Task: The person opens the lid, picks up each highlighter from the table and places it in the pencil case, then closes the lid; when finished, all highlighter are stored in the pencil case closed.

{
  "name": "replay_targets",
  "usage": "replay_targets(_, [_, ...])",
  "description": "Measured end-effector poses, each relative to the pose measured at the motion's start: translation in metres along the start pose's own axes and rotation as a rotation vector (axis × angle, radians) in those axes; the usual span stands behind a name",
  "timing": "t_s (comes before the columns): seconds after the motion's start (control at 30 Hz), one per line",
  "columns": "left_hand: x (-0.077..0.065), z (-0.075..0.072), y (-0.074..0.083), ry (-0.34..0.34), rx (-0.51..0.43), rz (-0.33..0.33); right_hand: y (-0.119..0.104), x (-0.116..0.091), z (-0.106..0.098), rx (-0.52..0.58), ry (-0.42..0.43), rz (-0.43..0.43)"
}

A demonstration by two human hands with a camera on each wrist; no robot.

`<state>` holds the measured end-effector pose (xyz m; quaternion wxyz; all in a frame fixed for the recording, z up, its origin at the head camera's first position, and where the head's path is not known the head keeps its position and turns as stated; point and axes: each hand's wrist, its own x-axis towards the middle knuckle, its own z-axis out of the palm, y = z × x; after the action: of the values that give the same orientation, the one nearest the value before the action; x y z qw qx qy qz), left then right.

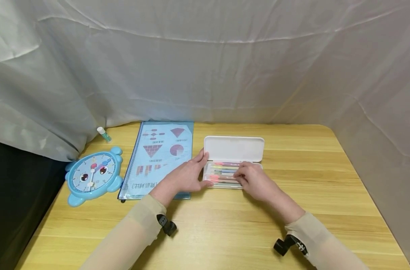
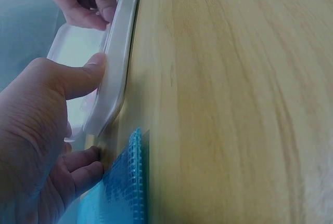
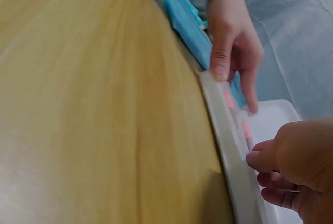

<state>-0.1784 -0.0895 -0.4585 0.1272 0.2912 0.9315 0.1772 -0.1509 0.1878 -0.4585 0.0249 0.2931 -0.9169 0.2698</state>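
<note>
A white pen case (image 1: 234, 149) lies with its lid raised at the back and a row of several slim pens (image 1: 222, 171) in its tray. At its left end my left hand (image 1: 190, 173) holds the case, thumb at the front corner and index finger at the lid side. In the left wrist view the left thumb (image 2: 88, 78) presses on the tray's rim. My right hand (image 1: 255, 180) reaches over the tray's right part, thumb and fingertips pinching at a pen (image 3: 247, 130) among the others. The fingers partly hide which pen it is.
Left of the case lies a blue zip document folder (image 1: 164, 161) with printed charts, partly under the left forearm. Further left are a blue toy clock (image 1: 94, 176) with a cartoon face and a green-and-white glue stick (image 1: 104, 134). A grey curtain (image 1: 205, 75) hangs behind the wooden table (image 1: 218, 228).
</note>
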Motion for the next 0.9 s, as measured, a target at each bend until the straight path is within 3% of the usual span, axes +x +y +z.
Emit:
replay_targets(0.27, [0.000, -0.001, 0.000, 0.005, 0.009, 0.008, 0.012, 0.003, -0.025, 0.075, 0.045, 0.089])
replay_targets(0.6, [0.000, -0.001, 0.001, 0.006, -0.003, 0.004, 0.031, 0.002, -0.056, 0.097, 0.251, 0.129])
replay_targets(0.9, [0.000, 0.000, 0.000, 0.008, -0.011, 0.001, 0.053, 0.001, -0.076, 0.191, 0.356, 0.320])
